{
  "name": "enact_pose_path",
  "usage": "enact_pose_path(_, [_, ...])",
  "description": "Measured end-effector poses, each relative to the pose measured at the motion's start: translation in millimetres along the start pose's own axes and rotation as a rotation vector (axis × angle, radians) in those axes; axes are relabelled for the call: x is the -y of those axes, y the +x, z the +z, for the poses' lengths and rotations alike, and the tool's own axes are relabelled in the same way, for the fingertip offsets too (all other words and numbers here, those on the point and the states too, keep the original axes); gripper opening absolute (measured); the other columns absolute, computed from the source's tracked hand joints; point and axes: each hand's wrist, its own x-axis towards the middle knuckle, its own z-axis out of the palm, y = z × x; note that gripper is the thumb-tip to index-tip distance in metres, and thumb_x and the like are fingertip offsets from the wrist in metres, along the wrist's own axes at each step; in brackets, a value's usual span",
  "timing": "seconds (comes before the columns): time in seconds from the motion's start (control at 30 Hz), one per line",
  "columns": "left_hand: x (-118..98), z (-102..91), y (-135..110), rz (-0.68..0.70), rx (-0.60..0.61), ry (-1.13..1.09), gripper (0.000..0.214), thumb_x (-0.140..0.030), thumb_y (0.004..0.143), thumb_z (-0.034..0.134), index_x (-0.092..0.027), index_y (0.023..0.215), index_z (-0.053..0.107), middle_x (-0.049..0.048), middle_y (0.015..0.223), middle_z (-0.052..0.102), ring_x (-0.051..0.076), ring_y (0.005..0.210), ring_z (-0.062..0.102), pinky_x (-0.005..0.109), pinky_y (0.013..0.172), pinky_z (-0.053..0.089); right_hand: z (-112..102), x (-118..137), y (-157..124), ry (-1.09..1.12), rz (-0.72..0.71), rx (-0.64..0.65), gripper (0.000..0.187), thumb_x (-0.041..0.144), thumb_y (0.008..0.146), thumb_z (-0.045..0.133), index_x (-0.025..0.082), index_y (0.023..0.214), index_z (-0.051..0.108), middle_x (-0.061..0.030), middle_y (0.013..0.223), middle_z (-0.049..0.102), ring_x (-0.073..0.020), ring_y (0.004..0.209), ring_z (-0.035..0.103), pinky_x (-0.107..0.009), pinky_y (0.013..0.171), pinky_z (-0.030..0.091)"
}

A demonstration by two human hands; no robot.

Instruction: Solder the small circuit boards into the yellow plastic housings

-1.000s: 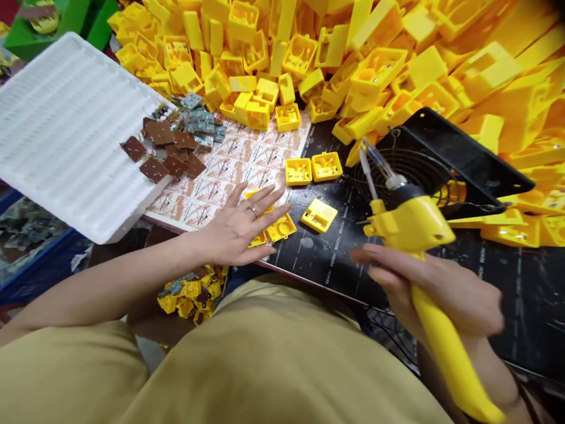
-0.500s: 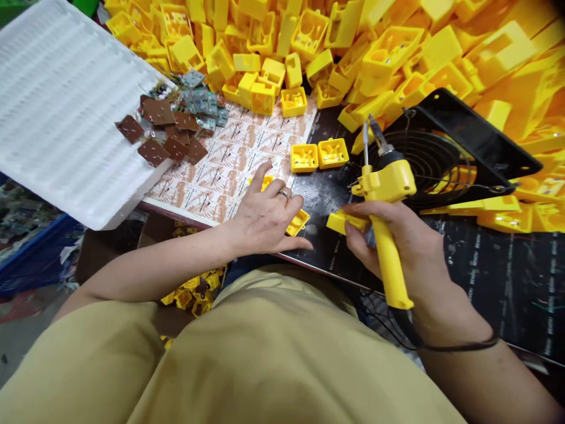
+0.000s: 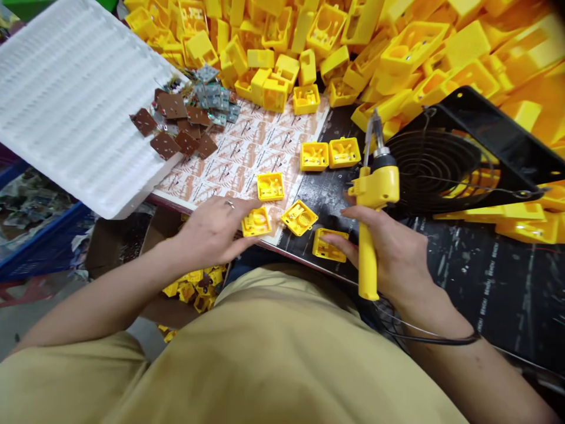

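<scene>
My right hand (image 3: 392, 253) grips the yellow handle of a soldering iron (image 3: 373, 194), tip pointing up and away, while its fingertips touch a small yellow plastic case (image 3: 329, 246) on the black mat. My left hand (image 3: 212, 229) rests at the table's front edge, fingers curled onto another yellow case (image 3: 256, 222). Two more open cases (image 3: 270, 186) (image 3: 299, 217) lie between the hands. A pair of cases (image 3: 329, 154) sits farther back.
A huge heap of yellow plastic housings (image 3: 397, 47) fills the back. A black fan (image 3: 445, 159) stands at right. A white ribbed tray (image 3: 75, 106) lies at left, with brown and grey circuit boards (image 3: 185, 121) beside it. A box of yellow parts (image 3: 194, 285) sits below the table edge.
My left hand has drawn back toward the table edge, uncovering the cases it lay over. My right hand swung the soldering iron upright and set a yellow case down on the mat.
</scene>
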Motion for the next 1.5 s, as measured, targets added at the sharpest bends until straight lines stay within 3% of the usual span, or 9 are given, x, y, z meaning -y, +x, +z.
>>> enact_pose_path(0.17, [45,-14.6,8,-0.112,0.08,-0.006,0.057,-0.052,0.093,0.041,-0.016,0.137,0.045,0.0151,0.134,0.058,0.029,0.12,0.056,0.044,0.098,0.046,5,10,-7,0.053,-0.052,0.02,0.052,0.054,0.078,0.07,0.019,0.112,0.053,-0.0041,0.085,0.062,-0.0212,0.079,0.062,-0.037,0.078,0.053])
enact_pose_path(0.27, [35,-12.2,38,-0.229,0.077,0.002,0.074,-0.063,0.088,0.044,-0.018,0.145,0.037,0.0141,0.147,0.046,0.033,0.131,0.046,0.05,0.104,0.04,18,17,-6,0.058,-0.037,0.017,0.046,0.045,0.083,0.069,0.018,0.115,0.05,-0.0053,0.087,0.061,-0.0208,0.077,0.062,-0.034,0.07,0.053])
enact_pose_path(0.5, [3,-9.4,86,-0.135,0.22,0.196,0.048,-0.053,0.093,0.04,-0.021,0.114,0.068,0.0117,0.099,0.07,0.031,0.096,0.064,0.047,0.085,0.045,28,23,6,0.024,0.044,-0.027,0.051,0.048,0.083,0.067,0.02,0.121,0.046,-0.006,0.089,0.063,-0.0211,0.076,0.063,-0.032,0.068,0.053])
enact_pose_path(0.67, [16,-19.0,79,0.045,0.327,0.147,0.034,-0.03,0.093,0.046,-0.025,0.119,0.067,0.0079,0.11,0.07,0.025,0.09,0.067,0.033,0.072,0.048,34,22,8,0.054,-0.002,0.025,0.036,0.03,0.09,0.061,0.021,0.122,0.047,-0.0053,0.091,0.064,-0.0196,0.08,0.065,-0.03,0.069,0.052])
enact_pose_path(0.83, [4,5.7,75,0.257,0.13,-0.12,0.052,-0.006,0.087,0.043,-0.022,0.135,0.053,0.0072,0.132,0.061,0.017,0.105,0.065,0.027,0.082,0.052,17,3,5,0.13,-0.076,0.132,0.039,0.027,0.089,0.062,0.022,0.124,0.046,-0.0046,0.097,0.065,-0.0176,0.086,0.065,-0.03,0.077,0.054])
enact_pose_path(0.93, [2,12.9,73,0.231,-0.063,-0.271,0.049,-0.007,0.09,0.037,-0.019,0.135,0.051,0.0069,0.132,0.061,0.015,0.113,0.062,0.026,0.089,0.052,2,-7,-2,0.118,-0.086,0.152,0.047,0.037,0.085,0.068,0.021,0.124,0.048,-0.0075,0.102,0.064,-0.0214,0.093,0.064,-0.039,0.088,0.053])
enact_pose_path(1.03, [23,-0.8,62,0.041,-0.132,-0.207,0.042,-0.019,0.095,0.037,-0.016,0.134,0.051,0.0093,0.13,0.062,0.02,0.116,0.06,0.036,0.097,0.05,-12,-13,-12,0.095,-0.028,0.199,0.054,0.043,0.083,0.07,0.02,0.126,0.048,-0.0088,0.105,0.063,-0.0237,0.095,0.063,-0.039,0.085,0.054])
enact_pose_path(1.2, [67,-20.4,34,-0.09,0.123,0.019,0.051,-0.043,0.091,0.049,-0.02,0.137,0.049,0.0128,0.141,0.053,0.032,0.124,0.054,0.047,0.102,0.045,-22,-17,-25,0.108,0.025,0.206,0.043,0.027,0.088,0.065,0.021,0.126,0.048,-0.0045,0.101,0.064,-0.0179,0.091,0.066,-0.027,0.074,0.054])
enact_pose_path(1.5, [52,-20.9,24,-0.028,0.303,-0.082,0.049,-0.04,0.09,0.052,-0.018,0.134,0.05,0.0134,0.137,0.054,0.029,0.115,0.059,0.043,0.099,0.046,-5,-23,-31,0.001,0.021,0.093,0.058,0.035,0.079,0.075,0.023,0.129,0.049,-0.0039,0.095,0.064,-0.0213,0.084,0.064,-0.034,0.074,0.053])
